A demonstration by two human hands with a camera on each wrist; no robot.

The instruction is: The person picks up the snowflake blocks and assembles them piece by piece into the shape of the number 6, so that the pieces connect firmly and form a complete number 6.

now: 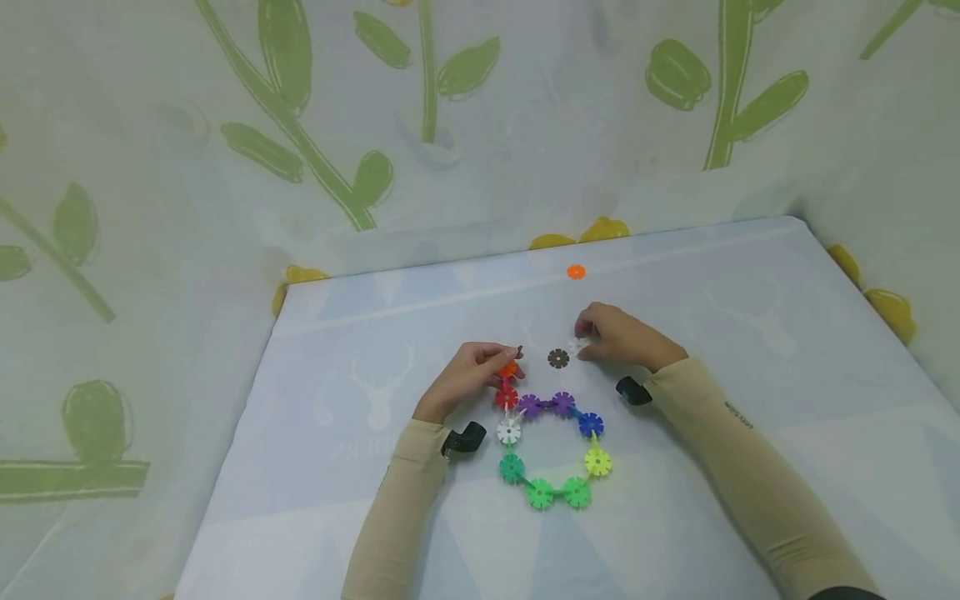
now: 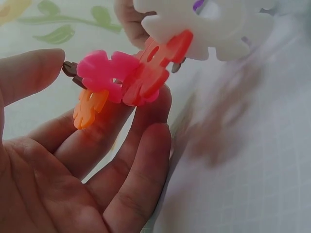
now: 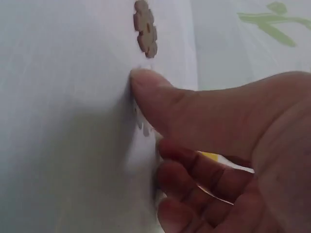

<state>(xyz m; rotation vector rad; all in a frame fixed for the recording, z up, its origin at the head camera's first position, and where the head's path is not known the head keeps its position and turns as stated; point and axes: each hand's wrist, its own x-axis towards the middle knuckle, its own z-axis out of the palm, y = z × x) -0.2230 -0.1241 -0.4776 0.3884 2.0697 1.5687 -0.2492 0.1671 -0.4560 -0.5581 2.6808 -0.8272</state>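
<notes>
A ring of interlocked plastic snowflake discs, with a green disc (image 1: 540, 494) nearest me, lies on the cloth in the head view. From its upper left corner a short branch rises through a red disc (image 1: 507, 397) to an orange disc (image 1: 509, 368). My left hand (image 1: 467, 379) pinches this branch's end, its thumb against a brown disc (image 2: 71, 71) beside a pink disc (image 2: 104, 73). My right hand (image 1: 626, 337) has thumb and fingers at a white disc (image 1: 578, 345) on the cloth; the thumb covers much of it in the right wrist view.
Between the hands lies a loose brown disc (image 1: 558, 358). Farther back, an orange disc (image 1: 576, 272) rests near the far edge of the cloth-covered table (image 1: 337, 333). A leaf-patterned curtain (image 1: 540, 100) stands behind the table.
</notes>
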